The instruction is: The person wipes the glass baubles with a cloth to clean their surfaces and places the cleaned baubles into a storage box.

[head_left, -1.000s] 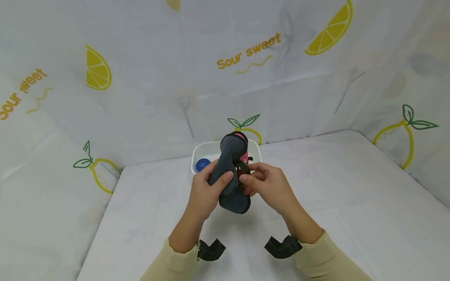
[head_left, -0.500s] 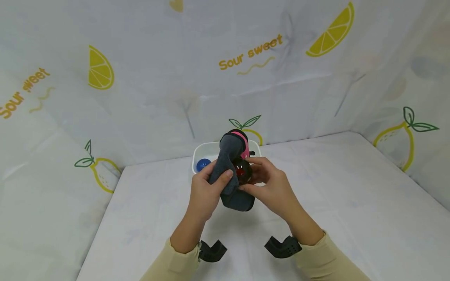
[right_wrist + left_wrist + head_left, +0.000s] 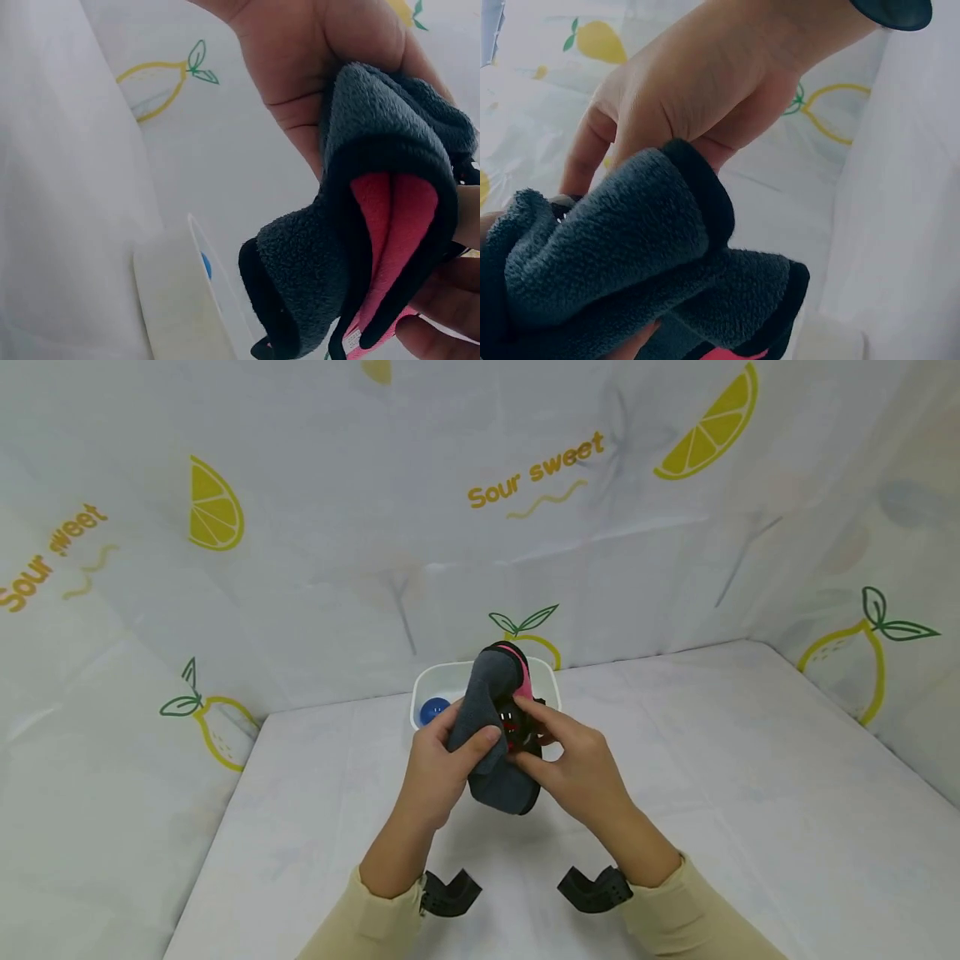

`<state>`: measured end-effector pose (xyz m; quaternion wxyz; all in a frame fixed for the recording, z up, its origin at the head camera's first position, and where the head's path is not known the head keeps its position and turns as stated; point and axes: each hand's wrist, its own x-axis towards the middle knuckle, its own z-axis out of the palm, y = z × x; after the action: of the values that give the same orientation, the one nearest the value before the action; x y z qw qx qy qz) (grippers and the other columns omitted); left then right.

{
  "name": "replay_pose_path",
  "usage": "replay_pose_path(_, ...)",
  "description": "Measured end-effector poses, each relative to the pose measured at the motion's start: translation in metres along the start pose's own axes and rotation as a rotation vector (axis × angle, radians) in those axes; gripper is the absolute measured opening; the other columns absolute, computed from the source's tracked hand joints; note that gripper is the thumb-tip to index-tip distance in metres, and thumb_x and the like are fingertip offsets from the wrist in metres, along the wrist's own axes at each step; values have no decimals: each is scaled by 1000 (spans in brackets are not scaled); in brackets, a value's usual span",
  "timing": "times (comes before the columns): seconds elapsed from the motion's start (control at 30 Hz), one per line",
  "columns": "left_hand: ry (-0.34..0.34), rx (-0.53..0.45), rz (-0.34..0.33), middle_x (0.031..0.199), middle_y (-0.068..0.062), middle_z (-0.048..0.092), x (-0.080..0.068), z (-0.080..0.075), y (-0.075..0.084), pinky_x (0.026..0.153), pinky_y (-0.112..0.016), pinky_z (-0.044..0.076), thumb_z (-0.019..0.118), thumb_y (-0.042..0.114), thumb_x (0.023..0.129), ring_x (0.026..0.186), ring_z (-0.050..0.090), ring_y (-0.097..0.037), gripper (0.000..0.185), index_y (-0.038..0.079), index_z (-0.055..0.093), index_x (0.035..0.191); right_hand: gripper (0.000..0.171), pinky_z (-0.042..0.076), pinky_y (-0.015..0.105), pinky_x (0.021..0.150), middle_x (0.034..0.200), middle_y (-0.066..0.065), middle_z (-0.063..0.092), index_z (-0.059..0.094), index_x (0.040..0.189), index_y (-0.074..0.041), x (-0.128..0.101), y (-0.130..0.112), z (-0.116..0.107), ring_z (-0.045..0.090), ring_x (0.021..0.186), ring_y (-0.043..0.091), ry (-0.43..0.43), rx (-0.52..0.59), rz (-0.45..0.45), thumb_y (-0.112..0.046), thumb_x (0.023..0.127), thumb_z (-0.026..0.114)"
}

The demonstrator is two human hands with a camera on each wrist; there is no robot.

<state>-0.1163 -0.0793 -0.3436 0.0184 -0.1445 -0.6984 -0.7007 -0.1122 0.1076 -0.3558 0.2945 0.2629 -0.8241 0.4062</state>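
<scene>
A dark grey fleece pouch (image 3: 487,718) with pink lining (image 3: 522,681) is held upright above the table. My left hand (image 3: 438,768) grips its left side, thumb across the front. My right hand (image 3: 573,768) pinches a dark red ball (image 3: 513,723) at the pouch's open side, where fabric and fingers half hide it. The left wrist view shows the grey fleece (image 3: 615,255) bunched under the back of a hand (image 3: 705,90). In the right wrist view the pouch (image 3: 352,247) gapes, showing its pink lining (image 3: 394,225), with a palm (image 3: 330,45) behind it.
A white tub (image 3: 442,681) stands just behind the pouch against the back wall and holds a blue ball (image 3: 431,711). The same tub (image 3: 172,300) appears in the right wrist view. Lemon-print cloth covers the table (image 3: 750,793) and the walls around it.
The right hand has pushed the dark red ball further into the pouch's opening, so less of it shows. The left hand and pouch have hardly moved.
</scene>
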Motion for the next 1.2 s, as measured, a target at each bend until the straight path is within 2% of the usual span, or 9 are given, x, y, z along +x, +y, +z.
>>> replay_pose_path(0.23,-5,20,-20,127,-7,64,0,1,-1,90,-40,56,77,25,87,114,64,-23,56,20,56,138,61,58,35,65,83,6,73,65,124,-4,-1,0,3,68,73,19,-8,-100,84,-16,69,90)
replay_pose_path(0.4,3,63,-44,130,-7,63,-3,-1,0,92,-43,55,76,20,87,115,63,-25,56,18,56,139,52,58,35,65,83,4,73,70,114,-3,-2,2,4,67,75,18,-40,-75,152,-22,70,90)
replay_pose_path(0.53,-14,52,-16,134,-9,61,-3,-1,2,94,-44,55,73,13,89,118,62,-27,54,14,56,140,44,57,31,67,89,3,73,73,111,-7,-2,5,2,66,79,17,-84,54,289,-25,74,88)
replay_pose_path(0.63,-20,27,22,134,-11,61,-1,-1,3,95,-43,54,71,10,89,119,61,-27,53,12,56,139,41,57,29,68,91,5,73,72,113,-8,1,8,0,66,79,18,-125,222,450,-28,79,84)
replay_pose_path(0.73,-14,26,35,133,-12,61,0,-2,3,95,-43,54,73,9,87,118,60,-27,55,12,56,139,39,58,30,70,91,9,71,68,117,0,5,10,0,65,77,17,-173,445,588,-26,88,76)
replay_pose_path(0.8,-17,29,18,132,-11,61,1,-2,3,95,-43,54,75,9,86,118,60,-26,58,13,54,141,38,58,29,71,86,9,69,65,115,6,7,11,0,65,73,17,-197,588,663,-25,94,69)
replay_pose_path(0.87,-25,37,-7,132,-9,61,1,-2,3,96,-43,53,77,10,85,118,59,-25,62,15,53,142,39,57,26,69,81,7,67,63,110,10,8,11,-1,63,71,15,-223,679,714,-27,99,60)
replay_pose_path(0.97,-43,54,-50,132,-6,60,2,-2,3,96,-43,53,79,13,83,119,58,-24,67,19,51,143,49,53,24,62,74,4,65,64,96,8,9,10,-2,59,65,15,-255,715,758,-38,103,51)
replay_pose_path(1.2,-77,127,-90,129,-2,61,0,-1,4,95,-44,53,84,17,78,116,57,-24,73,26,51,142,70,46,26,52,63,6,61,63,74,2,7,12,-1,51,54,16,-369,661,783,-54,104,33)
